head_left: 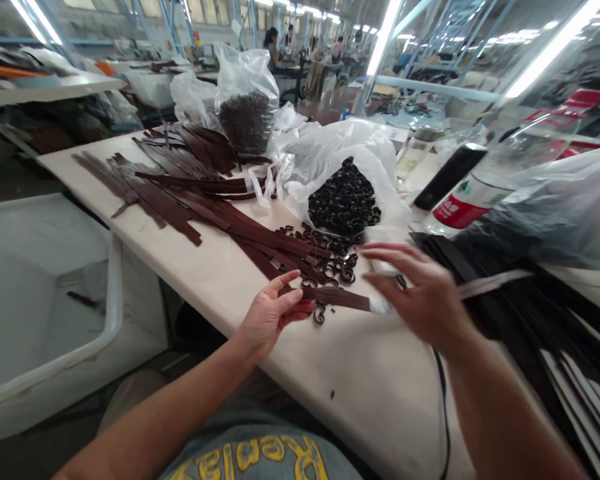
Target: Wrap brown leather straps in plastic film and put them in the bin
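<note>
Head view: pale table (370, 373), tube-lit workshop (325, 100); left hand (269, 312) pinching brown strip (344, 298), right hand (427, 290) blurred, spread loose.

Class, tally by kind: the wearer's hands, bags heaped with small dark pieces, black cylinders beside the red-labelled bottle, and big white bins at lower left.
Hands: 2 (left hand, right hand)
Bags: 2 (front bag, rear bag)
Black cylinder: 1
White bin: 1
Total: 6

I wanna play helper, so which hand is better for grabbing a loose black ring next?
Probably the right hand: though blurred, it looks open and empty, near the loose rings. The left hand pinches the brown strip.
</note>
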A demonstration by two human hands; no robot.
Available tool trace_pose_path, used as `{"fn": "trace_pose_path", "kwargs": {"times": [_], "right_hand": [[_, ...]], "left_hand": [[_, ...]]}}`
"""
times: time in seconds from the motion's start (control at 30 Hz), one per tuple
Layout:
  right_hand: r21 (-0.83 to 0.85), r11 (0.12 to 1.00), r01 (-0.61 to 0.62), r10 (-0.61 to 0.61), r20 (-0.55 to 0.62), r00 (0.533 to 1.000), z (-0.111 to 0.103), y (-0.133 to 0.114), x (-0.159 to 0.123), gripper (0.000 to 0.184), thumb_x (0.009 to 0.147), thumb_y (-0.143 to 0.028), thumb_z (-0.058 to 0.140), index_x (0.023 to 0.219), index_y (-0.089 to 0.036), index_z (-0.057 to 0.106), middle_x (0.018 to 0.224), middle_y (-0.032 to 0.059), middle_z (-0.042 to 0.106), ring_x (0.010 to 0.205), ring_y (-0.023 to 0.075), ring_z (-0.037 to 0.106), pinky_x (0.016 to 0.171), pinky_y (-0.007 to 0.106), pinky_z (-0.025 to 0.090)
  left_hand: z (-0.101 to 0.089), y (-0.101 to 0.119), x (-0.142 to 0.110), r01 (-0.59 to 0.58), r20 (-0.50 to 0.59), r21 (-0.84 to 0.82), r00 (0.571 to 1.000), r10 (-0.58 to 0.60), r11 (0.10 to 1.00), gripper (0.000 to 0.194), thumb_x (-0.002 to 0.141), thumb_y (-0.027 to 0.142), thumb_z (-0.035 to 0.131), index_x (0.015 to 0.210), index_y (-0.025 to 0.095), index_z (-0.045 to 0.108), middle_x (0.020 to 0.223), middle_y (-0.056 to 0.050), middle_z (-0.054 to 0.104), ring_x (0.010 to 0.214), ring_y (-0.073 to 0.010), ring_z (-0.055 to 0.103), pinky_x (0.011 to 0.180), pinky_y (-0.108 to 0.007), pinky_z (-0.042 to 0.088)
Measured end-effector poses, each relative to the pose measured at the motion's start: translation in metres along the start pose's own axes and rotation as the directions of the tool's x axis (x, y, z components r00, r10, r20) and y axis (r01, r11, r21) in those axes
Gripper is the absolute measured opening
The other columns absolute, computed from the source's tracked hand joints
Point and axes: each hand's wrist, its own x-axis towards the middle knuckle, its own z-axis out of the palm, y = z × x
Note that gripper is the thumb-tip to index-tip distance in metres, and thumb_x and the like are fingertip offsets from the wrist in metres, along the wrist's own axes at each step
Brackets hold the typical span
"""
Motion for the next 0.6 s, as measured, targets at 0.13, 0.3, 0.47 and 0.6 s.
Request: {"fn": "trace_pose_path", "kwargs": {"times": [0.13, 0.3, 0.47, 0.6], "right_hand": [[0.213, 0.974, 0.077, -0.113, 0.164, 0.98, 0.063, -0.031, -0.015, 0.022, 0.087, -0.033, 0.068, 0.105, -0.021, 0.07, 0.101, 0.0066, 0.072, 0.092, 0.0207, 0.066, 0.091, 0.036, 0.049], [0.26, 0.965, -0.039, -0.019, 0.215, 0.977, 0.085, -0.029, -0.029, 0.016, 0.086, -0.023, 0.068, 0.101, -0.023, 0.072, 0.097, 0.0048, 0.07, 0.085, 0.017, 0.067, 0.077, 0.027, 0.052], [0.318, 0.947, -0.046, -0.042, 0.266, 0.963, 0.081, -0.026, -0.026, 0.008, 0.083, -0.022, 0.072, 0.091, -0.023, 0.073, 0.087, 0.0015, 0.067, 0.077, 0.0143, 0.065, 0.072, 0.025, 0.05], [0.317, 0.946, -0.066, -0.031, 0.291, 0.956, 0.082, -0.026, -0.027, 0.008, 0.082, -0.024, 0.073, 0.09, -0.024, 0.073, 0.083, 0.0006, 0.065, 0.075, 0.0144, 0.063, 0.069, 0.025, 0.049]], "left_hand": [[0.008, -0.014, -0.004, -0.047, 0.046, 0.007, 0.998, 0.046, 0.999, 0.056, 0.072, 0.024, 0.079, 0.123, 0.016, 0.058, 0.089, -0.006, 0.071, 0.07, -0.0133, 0.068, 0.064, -0.021, 0.055], [-0.007, -0.02, -0.008, -0.083, 0.063, 0.101, 0.995, 0.077, 0.991, 0.062, 0.078, 0.036, 0.073, 0.134, 0.018, 0.052, 0.093, -0.004, 0.068, 0.079, -0.0144, 0.066, 0.076, -0.027, 0.054], [-0.025, -0.016, -0.005, -0.185, 0.195, 0.351, 0.973, 0.122, 0.918, 0.046, 0.079, 0.033, 0.072, 0.121, 0.017, 0.061, 0.095, -0.006, 0.069, 0.088, -0.017, 0.065, 0.081, -0.028, 0.05], [-0.034, -0.009, -0.002, -0.168, 0.132, 0.356, 0.983, 0.128, 0.919, 0.037, 0.072, 0.028, 0.078, 0.104, 0.016, 0.064, 0.081, -0.003, 0.069, 0.078, -0.0145, 0.065, 0.077, -0.026, 0.048]]}}
